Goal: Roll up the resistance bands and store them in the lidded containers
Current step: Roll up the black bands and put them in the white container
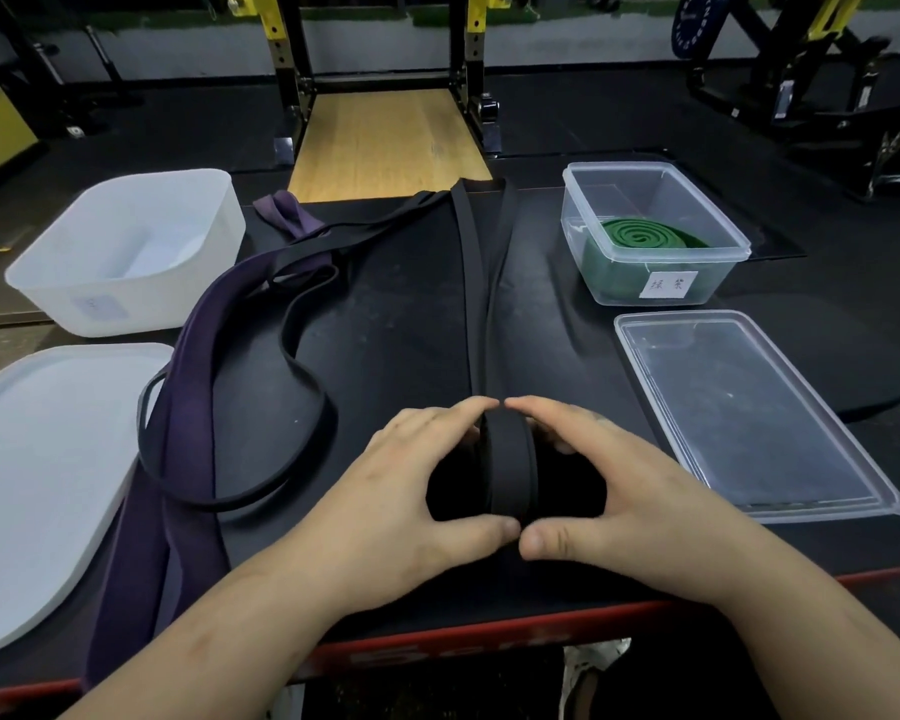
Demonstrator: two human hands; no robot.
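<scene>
Gripping a half-wound black band (507, 459) from both sides, at the near middle of the black table (411, 330), with the roll standing on edge. Left hand (422, 480) curled round the roll's left face, fingers over the far top and thumb tucked at the near side. Right hand (609, 475) the same in mirror, with fingertips nearly meeting over the top and thumbs nearly meeting at the front. From the roll, two unwound strips running straight away to the far edge of the table and over it.

Just left of the hands, a thin black loop (302, 356) lying slack in a wide curve, partly across a broad purple band (188, 407). Purple band stretched from the far left of the table down over the near edge, with a bunched end at the back.

Right of the strips, at the far side, a clear box (593, 252), open, holding a green band (640, 233) wound in a flat coil. On its near wall a white label (668, 284) with handwriting too small to read. Nearer, just beside the right hand, a clear lid (749, 413) lying flat.

Far left, a white tub (126, 252), open, nothing visible inside. In front of it a white lid (37, 485) lying flat, touching the purple band.

Beyond the table, a wooden platform (385, 142) between black and yellow rack posts.
</scene>
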